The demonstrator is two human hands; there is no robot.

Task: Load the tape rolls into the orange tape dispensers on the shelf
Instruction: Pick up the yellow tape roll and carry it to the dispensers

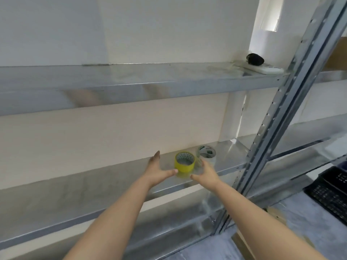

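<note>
Yellow roll (185, 162): flat on the middle shelf (231, 154), near its front edge.
White roll (206, 152): just behind-right, toward the right end.
Left hand (156, 170): spread open beside the yellow roll, thumb near it.
Right hand (207, 173): open, empty, at the roll's other side.

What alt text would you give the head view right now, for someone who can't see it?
Two bare hands reach toward a yellow tape roll on a metal shelf, the left hand open beside it and the right hand at its other side. A white tape roll sits just behind. No orange dispenser is in view; a black object rests on the upper shelf.
</note>
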